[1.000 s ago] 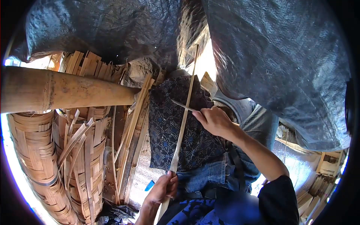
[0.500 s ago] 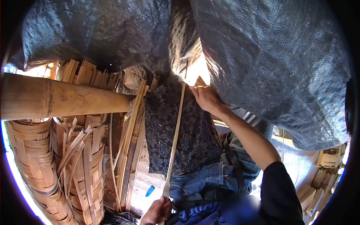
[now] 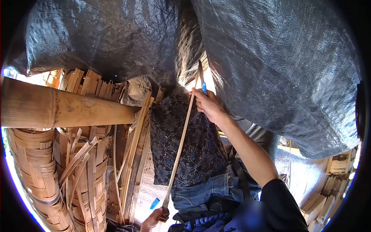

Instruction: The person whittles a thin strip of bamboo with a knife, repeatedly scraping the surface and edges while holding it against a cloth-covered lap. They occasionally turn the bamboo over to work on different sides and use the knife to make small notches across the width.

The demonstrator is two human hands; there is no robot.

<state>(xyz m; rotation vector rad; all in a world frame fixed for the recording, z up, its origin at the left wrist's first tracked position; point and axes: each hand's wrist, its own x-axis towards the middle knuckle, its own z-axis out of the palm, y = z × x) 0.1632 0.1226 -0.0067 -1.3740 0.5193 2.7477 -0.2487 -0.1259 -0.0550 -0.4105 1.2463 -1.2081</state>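
A long, thin bamboo strip (image 3: pixel 180 150) runs slantwise up across the view. My left hand (image 3: pixel 155 219), at the bottom edge, is closed around its lower end. Farther up, my right hand (image 3: pixel 208 105) grips a knife (image 3: pixel 204 87) with a blue handle, its dark blade pointing up beside the strip's far end. The fingertips of that hand are right at the strip. Beneath the strip, a dark patterned cloth (image 3: pixel 189 154) is spread over my lap, above blue denim (image 3: pixel 193 197).
A thick bamboo pole (image 3: pixel 77 108) juts in from the left, above woven bamboo baskets (image 3: pixel 33 166) and loose strips (image 3: pixel 133 154). Dark plastic sheeting (image 3: pixel 278 73) hangs ahead. A small blue piece (image 3: pixel 154 203) lies on the ground near my left hand. Cut bamboo pieces (image 3: pixel 315 201) lie at right.
My right hand has turned, and the knife's blue handle and upright blade now show. My left hand has shifted slightly left and down with the strip's lower end.
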